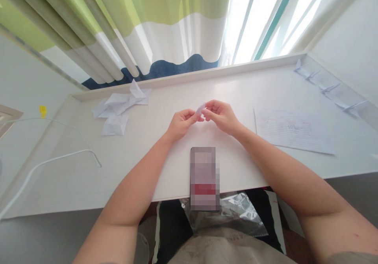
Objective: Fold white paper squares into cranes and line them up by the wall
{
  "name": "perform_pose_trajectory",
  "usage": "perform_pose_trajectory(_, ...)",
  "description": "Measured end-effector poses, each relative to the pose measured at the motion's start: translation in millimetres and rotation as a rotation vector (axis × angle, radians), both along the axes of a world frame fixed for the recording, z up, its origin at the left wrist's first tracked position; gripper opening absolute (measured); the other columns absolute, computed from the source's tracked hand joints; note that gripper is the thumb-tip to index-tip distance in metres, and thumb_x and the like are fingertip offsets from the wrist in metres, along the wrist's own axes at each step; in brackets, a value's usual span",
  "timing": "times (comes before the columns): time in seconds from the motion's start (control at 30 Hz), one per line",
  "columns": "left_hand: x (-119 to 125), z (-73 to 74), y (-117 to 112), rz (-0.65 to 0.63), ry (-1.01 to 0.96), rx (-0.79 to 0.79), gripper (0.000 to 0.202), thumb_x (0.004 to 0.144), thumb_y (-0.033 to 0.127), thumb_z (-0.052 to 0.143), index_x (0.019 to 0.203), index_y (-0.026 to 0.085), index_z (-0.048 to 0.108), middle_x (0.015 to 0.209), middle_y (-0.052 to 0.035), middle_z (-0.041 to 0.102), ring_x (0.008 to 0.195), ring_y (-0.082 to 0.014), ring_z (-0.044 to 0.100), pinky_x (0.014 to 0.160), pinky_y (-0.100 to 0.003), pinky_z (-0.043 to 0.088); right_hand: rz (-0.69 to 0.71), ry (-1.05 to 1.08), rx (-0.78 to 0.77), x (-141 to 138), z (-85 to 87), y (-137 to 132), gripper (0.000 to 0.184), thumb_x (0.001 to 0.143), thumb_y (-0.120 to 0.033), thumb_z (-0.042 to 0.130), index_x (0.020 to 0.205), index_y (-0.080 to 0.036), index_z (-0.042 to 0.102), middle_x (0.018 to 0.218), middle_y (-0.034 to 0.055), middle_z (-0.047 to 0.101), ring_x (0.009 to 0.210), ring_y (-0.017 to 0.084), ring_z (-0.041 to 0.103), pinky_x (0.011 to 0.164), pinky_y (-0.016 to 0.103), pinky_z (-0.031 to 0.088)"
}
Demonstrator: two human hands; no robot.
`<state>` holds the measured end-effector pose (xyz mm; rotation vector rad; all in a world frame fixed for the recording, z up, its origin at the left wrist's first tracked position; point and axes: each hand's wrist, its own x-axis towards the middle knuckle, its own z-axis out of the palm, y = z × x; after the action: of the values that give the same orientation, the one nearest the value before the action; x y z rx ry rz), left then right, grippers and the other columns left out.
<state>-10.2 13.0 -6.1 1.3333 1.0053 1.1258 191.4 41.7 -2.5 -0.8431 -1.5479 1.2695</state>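
1. Your left hand (179,125) pinches a small white paper piece (201,108) between thumb and fingers (189,113), seemingly to anchor it.
2. Your right hand (223,116) grips the same piece at its other end, thumb and fingers closed close to the left's, a hold that looks suited to fine control.
3. The piece is centered in front of you over the white bench (73,185), likely for an even reach from both sides.
4. Nearer you, a phone (203,173) lies lengthwise, its lower end past the bench's front edge, perhaps for easy viewing; its display is blurred.
5. To your right, a printed sheet (292,128) lies flat; beyond it, a row of folded papers (328,89) lines the bench's side, apparently kept orderly.
6. To your left, a paper pile (118,102) overlaps loosely, well apart from your fingers.
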Motion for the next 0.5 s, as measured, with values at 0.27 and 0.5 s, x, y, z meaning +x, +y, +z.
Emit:
perform_pose_trajectory(0.27,13.3,2.5,-5.1,0.105,0.074,0.075,0.061,0.089,0.081,0.076,0.080,0.021,0.074,0.084,-0.0040,0.077,0.084,-0.0194,0.068,0.087,-0.035,0.053,0.017,-0.016,-0.005,-5.0,1.1,-2.1,0.056,0.078,-0.077,0.089,0.085,-0.022,0.078,0.079,0.0043,0.079,0.077,0.020,0.072,0.073,0.038,0.060)
perform_pose_trajectory(0.5,10.0,4.9,-9.7,-0.026,0.206,0.118,0.069,0.100,0.083,0.057,0.082,0.019,0.076,0.095,-0.0078,0.081,0.092,-0.0225,0.070,0.094,-0.036,0.053,0.076,-0.016,-0.052,-1.1,5.0,-2.9,0.050,0.083,-0.070,0.088,0.085,-0.021,0.078,0.075,0.0027,0.076,0.072,0.018,0.069,0.074,0.036,0.059)
